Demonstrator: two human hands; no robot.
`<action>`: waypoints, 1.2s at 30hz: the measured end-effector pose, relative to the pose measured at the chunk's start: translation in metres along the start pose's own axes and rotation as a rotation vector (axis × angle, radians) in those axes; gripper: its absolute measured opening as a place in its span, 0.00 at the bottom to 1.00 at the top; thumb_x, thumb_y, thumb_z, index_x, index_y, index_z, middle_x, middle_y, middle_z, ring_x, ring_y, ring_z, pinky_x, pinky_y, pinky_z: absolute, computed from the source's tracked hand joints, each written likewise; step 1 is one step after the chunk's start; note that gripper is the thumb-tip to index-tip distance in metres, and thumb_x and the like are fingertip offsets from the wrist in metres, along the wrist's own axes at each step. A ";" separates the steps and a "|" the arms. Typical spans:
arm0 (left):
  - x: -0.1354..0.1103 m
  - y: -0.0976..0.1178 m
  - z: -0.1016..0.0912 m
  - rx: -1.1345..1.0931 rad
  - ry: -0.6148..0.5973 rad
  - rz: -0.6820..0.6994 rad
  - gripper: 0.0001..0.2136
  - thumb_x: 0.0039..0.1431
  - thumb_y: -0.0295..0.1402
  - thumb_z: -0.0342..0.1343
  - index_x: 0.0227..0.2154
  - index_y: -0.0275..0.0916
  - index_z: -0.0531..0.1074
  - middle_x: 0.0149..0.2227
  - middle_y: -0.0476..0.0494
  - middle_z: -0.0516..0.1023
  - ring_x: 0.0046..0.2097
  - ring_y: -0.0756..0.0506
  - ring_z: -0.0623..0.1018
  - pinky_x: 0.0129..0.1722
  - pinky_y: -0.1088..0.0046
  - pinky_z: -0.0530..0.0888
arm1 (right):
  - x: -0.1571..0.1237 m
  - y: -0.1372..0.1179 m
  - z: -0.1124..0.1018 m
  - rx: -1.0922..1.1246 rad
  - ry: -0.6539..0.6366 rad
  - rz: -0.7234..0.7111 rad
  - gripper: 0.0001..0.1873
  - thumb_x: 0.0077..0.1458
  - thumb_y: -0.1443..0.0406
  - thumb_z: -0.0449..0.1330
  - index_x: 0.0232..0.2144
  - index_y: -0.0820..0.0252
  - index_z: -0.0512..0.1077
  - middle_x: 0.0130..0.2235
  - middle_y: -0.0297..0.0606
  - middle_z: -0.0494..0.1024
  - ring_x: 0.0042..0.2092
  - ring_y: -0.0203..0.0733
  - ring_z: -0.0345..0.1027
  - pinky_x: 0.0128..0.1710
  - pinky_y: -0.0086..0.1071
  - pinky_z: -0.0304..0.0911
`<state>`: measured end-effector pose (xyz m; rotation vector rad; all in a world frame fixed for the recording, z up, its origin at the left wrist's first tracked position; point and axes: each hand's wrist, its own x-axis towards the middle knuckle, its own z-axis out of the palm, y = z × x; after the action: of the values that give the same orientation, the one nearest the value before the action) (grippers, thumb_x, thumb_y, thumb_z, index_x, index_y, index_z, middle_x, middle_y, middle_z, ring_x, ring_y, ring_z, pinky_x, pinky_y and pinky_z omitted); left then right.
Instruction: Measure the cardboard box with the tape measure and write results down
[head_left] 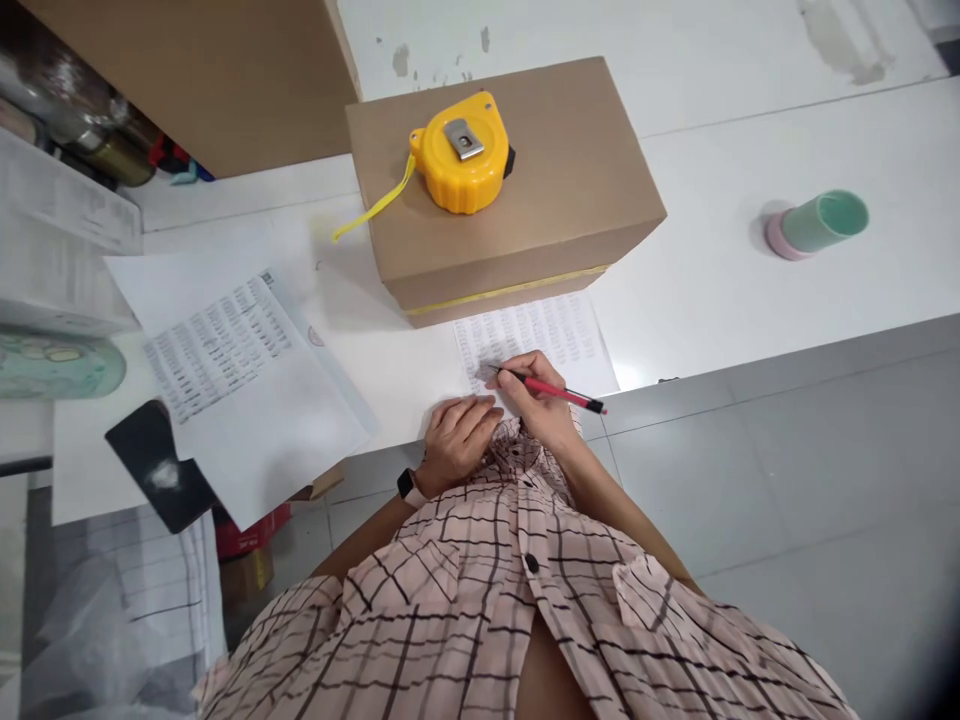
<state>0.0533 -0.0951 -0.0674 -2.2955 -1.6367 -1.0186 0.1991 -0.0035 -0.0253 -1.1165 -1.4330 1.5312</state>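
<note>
My right hand is closed around a red and black pen, its tip pointing left over a printed sheet at the table's front edge. Beside it, my left hand lies flat with its fingers stretched out, apparently holding nothing. A brown cardboard box stands just beyond both hands and covers the far part of the sheet. On top of the box rests a yellow tape measure, its yellow strap hanging over the left side. Yellow tape runs along the box's near face.
To the left, printed papers overlap a dark phone-like slab at the table edge. A green cup with a pink base lies to the right. A larger carton and a greenish bottle-like container are at the left.
</note>
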 end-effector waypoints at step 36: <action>-0.008 -0.004 0.004 -0.003 0.010 0.024 0.12 0.66 0.28 0.56 0.50 0.42 0.78 0.49 0.45 0.84 0.52 0.44 0.81 0.55 0.65 0.76 | -0.011 0.014 0.013 -0.482 0.174 -0.128 0.19 0.62 0.58 0.59 0.23 0.55 0.59 0.21 0.27 0.64 0.23 0.33 0.58 0.26 0.31 0.56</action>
<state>0.0502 -0.0978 -0.0765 -2.3024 -1.6017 -1.0264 0.1913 -0.0194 -0.0379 -1.3660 -1.7623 0.9952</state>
